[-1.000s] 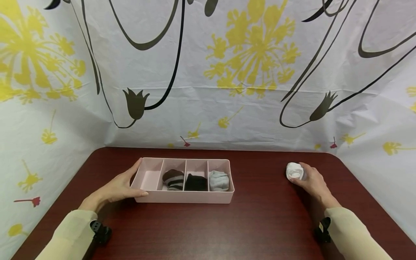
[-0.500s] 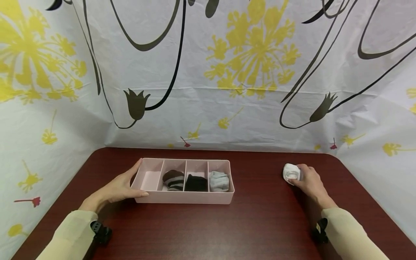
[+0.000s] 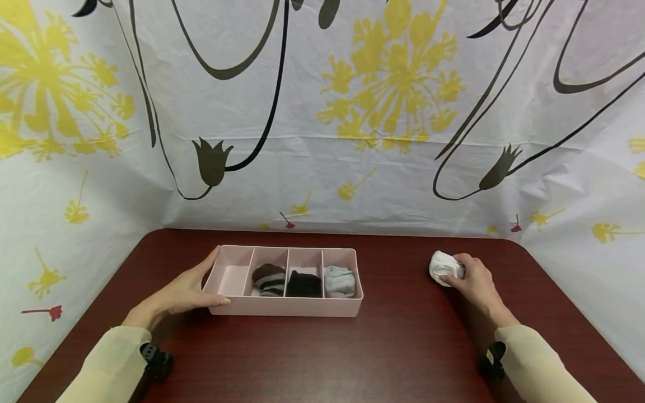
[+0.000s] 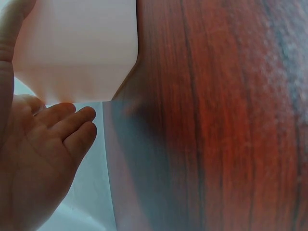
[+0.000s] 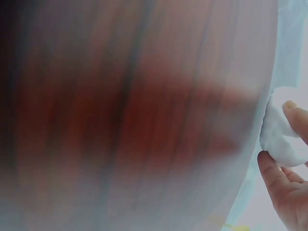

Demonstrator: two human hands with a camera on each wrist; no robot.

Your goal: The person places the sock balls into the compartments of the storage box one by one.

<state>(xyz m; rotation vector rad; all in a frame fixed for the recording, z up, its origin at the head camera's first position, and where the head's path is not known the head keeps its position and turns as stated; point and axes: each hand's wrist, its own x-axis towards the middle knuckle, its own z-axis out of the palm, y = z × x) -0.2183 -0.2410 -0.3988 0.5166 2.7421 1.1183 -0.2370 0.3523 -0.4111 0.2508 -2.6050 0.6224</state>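
My left hand (image 3: pixel 178 292) holds the left end of a pink divided box (image 3: pixel 282 306), its thumb along the near wall and its fingers at the back left corner. From the left wrist, the box's end wall (image 4: pixel 82 43) shows close up, with several fingers (image 4: pixel 79 137) reaching below it. Far to the right, my right hand (image 3: pixel 477 285) pinches a balled white sock (image 3: pixel 443 267) between thumb and fingers, over the table. The right wrist view shows that white sock (image 5: pixel 276 137) at its right edge, partly covered by the thumb.
Inside the box sit a brown-and-grey striped sock (image 3: pixel 269 278), a black sock (image 3: pixel 304 284) and a pale grey sock (image 3: pixel 340 281), one per compartment; the leftmost compartment (image 3: pixel 234 277) is bare. A patterned white sheet (image 3: pixel 302 112) hangs behind the dark red table (image 3: pixel 322 358).
The right hand has shifted a little to the left with the white sock, which has turned slightly in the fingers. The left hand and the box stay in place.
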